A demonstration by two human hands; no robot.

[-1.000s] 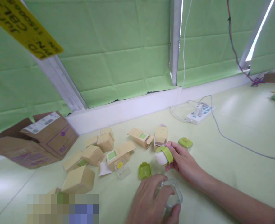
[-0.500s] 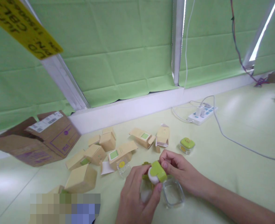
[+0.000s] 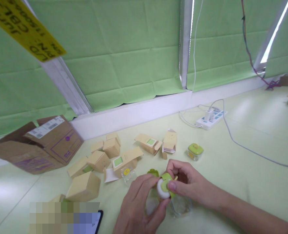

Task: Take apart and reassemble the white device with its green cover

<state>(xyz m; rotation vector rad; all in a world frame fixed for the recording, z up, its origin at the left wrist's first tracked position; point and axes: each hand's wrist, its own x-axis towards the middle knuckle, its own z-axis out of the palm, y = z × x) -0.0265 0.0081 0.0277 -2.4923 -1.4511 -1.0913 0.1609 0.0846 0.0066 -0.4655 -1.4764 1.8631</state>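
My left hand [image 3: 140,204] grips a small rounded white-and-green piece [image 3: 163,188] between its fingers and thumb. On the other side, my right hand [image 3: 186,180] pinches the green part, its thumb across the face. A small yellowish tip sticks out near that thumb. Below the hands stands a clear glass container [image 3: 183,213], partly hidden. A green petal-edged piece [image 3: 153,172] shows just behind my left fingers. To the left lies a small clear container with a yellow round sticker [image 3: 128,175]. Beyond my right hand sits a glass container with a green lid [image 3: 195,151].
Several small tan boxes [image 3: 84,187] lie at left and centre, some with flaps up. A large open cardboard carton [image 3: 63,143] stands far left. A white power strip [image 3: 211,120] with a trailing cable lies at right. A dark-edged phone-like device [image 3: 99,221] is at the lower left.
The white-and-green piece has turned in my fingers, showing more of its white side. My right thumb has moved onto its face. The glass container below is more covered.
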